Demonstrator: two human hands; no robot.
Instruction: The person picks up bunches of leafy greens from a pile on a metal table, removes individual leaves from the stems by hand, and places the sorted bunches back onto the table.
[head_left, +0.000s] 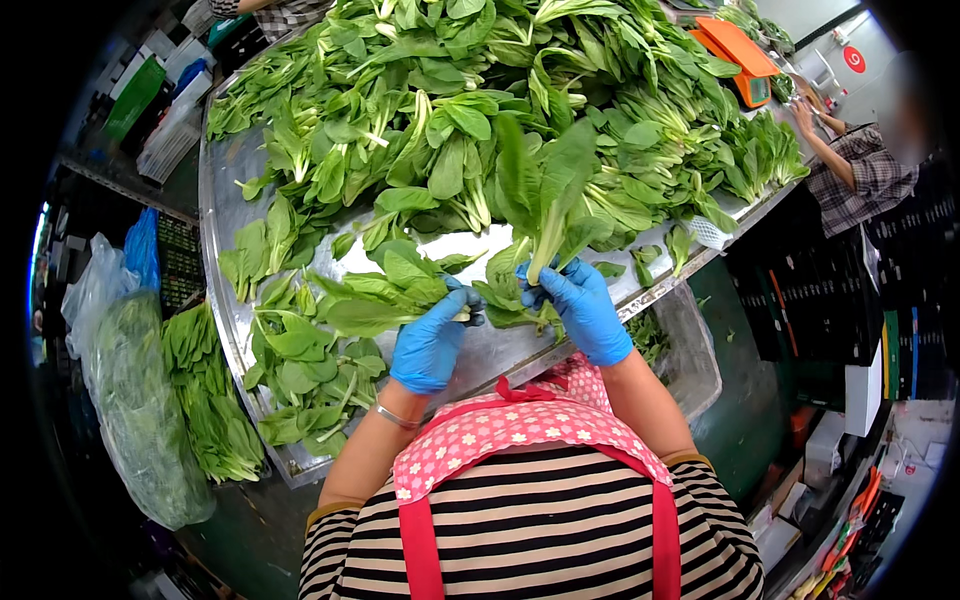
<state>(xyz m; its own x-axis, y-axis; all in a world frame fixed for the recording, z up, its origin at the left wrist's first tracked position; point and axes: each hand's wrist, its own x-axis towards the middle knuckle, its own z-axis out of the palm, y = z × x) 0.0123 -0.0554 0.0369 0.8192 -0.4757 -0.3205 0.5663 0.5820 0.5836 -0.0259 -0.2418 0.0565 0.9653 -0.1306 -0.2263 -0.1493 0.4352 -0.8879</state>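
My left hand (435, 337), in a blue glove, grips a small bunch of leafy greens (375, 300) by the stem end, with the leaves pointing left. In my blue-gloved right hand (577, 304) is a single leafy green plant (553, 225), held upright by its pale base. Both hands are above the near edge of a metal table (480, 360). A large heap of the same greens (450, 135) covers the table beyond them. Looser leaves (307, 367) lie on the metal to the left of my left hand.
A clear plastic bin (690, 360) with leaves stands below the table at right. Packed greens in a plastic bag (142, 405) are at the left. An orange scale (739, 56) sits at the far right, near another person in a checked shirt (862, 172).
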